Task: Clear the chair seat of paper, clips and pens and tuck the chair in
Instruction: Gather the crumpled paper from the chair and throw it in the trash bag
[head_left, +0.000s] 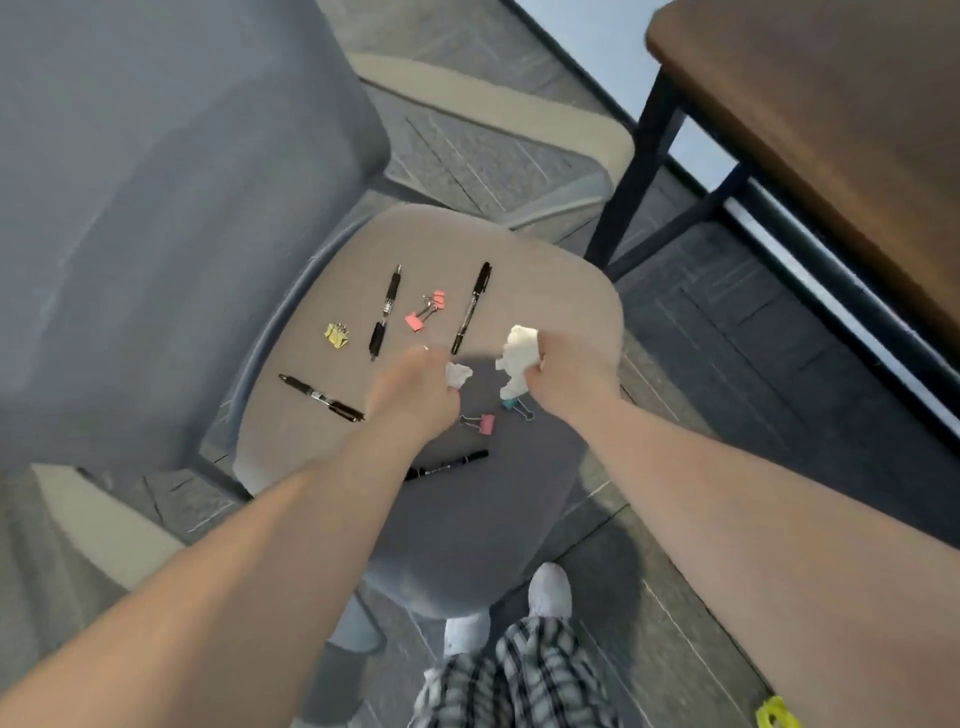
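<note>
The beige chair seat (561, 291) carries several black pens, among them one (385, 310) at the back, a marker (471, 307) beside it and one (321, 398) at the left. Pink binder clips (427, 310), a yellow clip (336, 335), another pink clip (483, 423) and a teal clip (511, 405) lie among them. My left hand (413, 387) is closed on a small crumpled white paper (457, 374). My right hand (563, 371) grips a larger crumpled paper wad (522, 351). A further black marker (452, 465) lies partly under my left forearm.
A grey upholstered seat (156, 208) stands to the left. A brown wooden table (831, 130) with black metal legs (634, 171) is at the upper right. My white shoes and plaid trousers (519, 675) are below, and a yellow object (776, 714) lies on the tiled floor.
</note>
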